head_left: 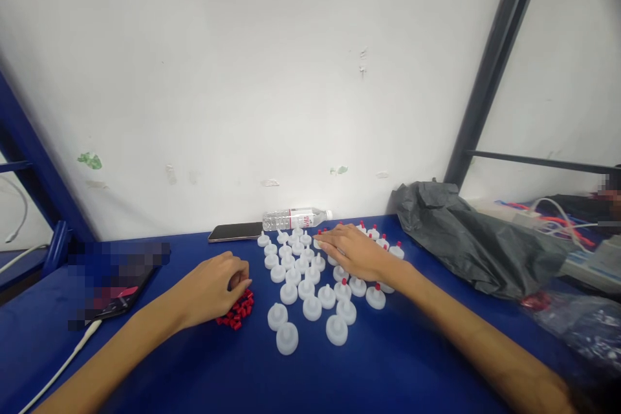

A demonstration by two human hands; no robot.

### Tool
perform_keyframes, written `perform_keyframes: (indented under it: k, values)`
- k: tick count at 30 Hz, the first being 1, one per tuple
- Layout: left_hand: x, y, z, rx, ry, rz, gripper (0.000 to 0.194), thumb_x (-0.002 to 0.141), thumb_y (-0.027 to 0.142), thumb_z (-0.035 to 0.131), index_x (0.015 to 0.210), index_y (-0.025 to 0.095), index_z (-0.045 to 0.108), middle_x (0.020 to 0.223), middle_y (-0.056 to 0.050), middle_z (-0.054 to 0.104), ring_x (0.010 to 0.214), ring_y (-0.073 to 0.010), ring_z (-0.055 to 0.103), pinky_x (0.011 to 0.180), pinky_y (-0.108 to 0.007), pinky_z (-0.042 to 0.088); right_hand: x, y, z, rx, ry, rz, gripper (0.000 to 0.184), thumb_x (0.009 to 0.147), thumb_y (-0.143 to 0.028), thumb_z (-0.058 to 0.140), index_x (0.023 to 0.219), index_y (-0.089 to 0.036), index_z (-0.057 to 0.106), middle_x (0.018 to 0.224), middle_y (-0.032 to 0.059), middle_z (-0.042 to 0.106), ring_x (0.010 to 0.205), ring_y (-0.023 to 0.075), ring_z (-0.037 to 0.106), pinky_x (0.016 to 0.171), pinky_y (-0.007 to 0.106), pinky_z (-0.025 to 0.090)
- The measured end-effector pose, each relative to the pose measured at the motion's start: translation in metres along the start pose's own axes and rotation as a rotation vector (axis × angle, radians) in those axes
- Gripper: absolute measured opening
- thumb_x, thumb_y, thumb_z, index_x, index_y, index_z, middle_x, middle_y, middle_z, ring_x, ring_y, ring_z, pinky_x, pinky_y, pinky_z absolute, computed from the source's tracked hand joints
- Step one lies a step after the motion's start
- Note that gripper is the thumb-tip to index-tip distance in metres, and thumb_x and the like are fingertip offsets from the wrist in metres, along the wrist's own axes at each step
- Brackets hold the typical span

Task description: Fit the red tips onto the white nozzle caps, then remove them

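Note:
My left hand [216, 286] is closed with curled fingers over a small pile of red tips [237, 315]. Whatever its fingertips pinch is hidden. My right hand [353, 251] reaches left across a group of white nozzle caps [306, 289], its thumb and forefinger tips close together at one of them. Anything between those tips is too small to make out. Several caps, mostly on the right and behind this hand, carry red tips, such as one capped nozzle [376, 296]. The caps nearest me, like this bare white cap [287, 338], have none. My right hand covers part of the group.
A clear plastic bottle [298, 218] lies along the wall beside a dark phone [235, 232]. Another phone [129, 288] with a white cable is at left. At right lie a black plastic bag [460, 246] and a clear bag [577, 323]. Metal posts rise on both sides.

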State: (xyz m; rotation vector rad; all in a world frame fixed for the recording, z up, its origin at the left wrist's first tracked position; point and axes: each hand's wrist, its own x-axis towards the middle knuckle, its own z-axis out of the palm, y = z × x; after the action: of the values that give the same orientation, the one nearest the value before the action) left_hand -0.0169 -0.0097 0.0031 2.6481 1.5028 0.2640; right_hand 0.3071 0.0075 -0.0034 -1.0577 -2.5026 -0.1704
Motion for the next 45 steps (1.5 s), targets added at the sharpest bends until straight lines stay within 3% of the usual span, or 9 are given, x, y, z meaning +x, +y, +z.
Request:
perform_keyframes:
  k: [4, 10, 16, 25, 31, 39, 45]
  values:
    - [-0.002, 0.003, -0.003, -0.006, -0.034, -0.004, 0.021, 0.087, 0.039, 0.050, 0.078, 0.024, 0.062, 0.078, -0.003, 0.065, 0.078, -0.0224, 0.058, 0.071, -0.033, 0.040, -0.002, 0.003, 0.003, 0.001, -0.051, 0.000, 0.043, 0.105, -0.038, 0.027, 0.127, -0.019, 0.059, 0.124, 0.0092, 0.066, 0.114, 0.0235, 0.060, 0.100, 0.042, 0.039]
    - [-0.002, 0.000, -0.004, 0.007, -0.027, 0.010, 0.018, 0.086, 0.030, 0.048, 0.077, 0.024, 0.062, 0.079, -0.003, 0.065, 0.076, -0.0218, 0.058, 0.070, -0.032, 0.039, -0.001, 0.002, -0.002, -0.002, -0.053, 0.014, 0.040, 0.106, -0.034, 0.026, 0.109, -0.021, 0.064, 0.107, 0.0047, 0.071, 0.100, 0.0198, 0.063, 0.090, 0.037, 0.042]
    - [-0.002, -0.005, -0.009, 0.001, -0.039, 0.003, 0.020, 0.086, 0.028, 0.047, 0.076, 0.024, 0.064, 0.078, -0.002, 0.067, 0.077, -0.0221, 0.059, 0.069, -0.031, 0.039, 0.002, -0.006, -0.007, -0.002, 0.051, -0.021, 0.035, 0.105, -0.031, 0.032, 0.108, -0.019, 0.065, 0.104, 0.0056, 0.071, 0.102, 0.0194, 0.061, 0.095, 0.038, 0.038]
    - [-0.001, -0.003, -0.010, -0.043, -0.066, -0.010, 0.021, 0.086, 0.036, 0.051, 0.076, 0.023, 0.065, 0.077, -0.001, 0.068, 0.077, -0.0212, 0.060, 0.067, -0.030, 0.038, 0.001, -0.021, -0.006, -0.014, 0.038, -0.094, 0.022, 0.099, -0.032, 0.050, 0.103, -0.022, 0.070, 0.093, 0.0046, 0.071, 0.099, 0.0212, 0.061, 0.103, 0.045, 0.033]
    - [0.000, -0.003, -0.007, -0.030, -0.019, 0.020, 0.019, 0.088, 0.029, 0.048, 0.076, 0.023, 0.062, 0.077, -0.001, 0.067, 0.076, -0.0199, 0.059, 0.068, -0.029, 0.038, 0.001, -0.013, -0.002, -0.076, 0.019, -0.025, 0.022, 0.096, -0.030, 0.054, 0.110, -0.020, 0.068, 0.097, 0.0075, 0.072, 0.102, 0.0235, 0.061, 0.102, 0.046, 0.034]
    - [0.000, 0.005, -0.013, -0.009, 0.055, 0.019, 0.017, 0.090, 0.030, 0.045, 0.084, 0.023, 0.059, 0.084, 0.000, 0.069, 0.075, -0.0190, 0.061, 0.067, -0.030, 0.039, 0.001, -0.008, 0.000, -0.066, -0.070, 0.026, 0.007, 0.093, -0.023, 0.060, 0.094, -0.021, 0.067, 0.089, 0.0041, 0.072, 0.092, 0.0227, 0.065, 0.100, 0.047, 0.036]
    - [0.001, 0.002, -0.008, 0.025, 0.140, 0.084, 0.014, 0.090, 0.028, 0.048, 0.087, 0.023, 0.061, 0.086, 0.000, 0.069, 0.078, -0.0189, 0.063, 0.072, -0.031, 0.044, 0.000, -0.013, -0.004, 0.066, 0.070, 0.039, 0.010, 0.099, -0.022, 0.046, 0.108, -0.018, 0.050, 0.101, 0.0082, 0.068, 0.091, 0.0225, 0.065, 0.075, 0.034, 0.050]
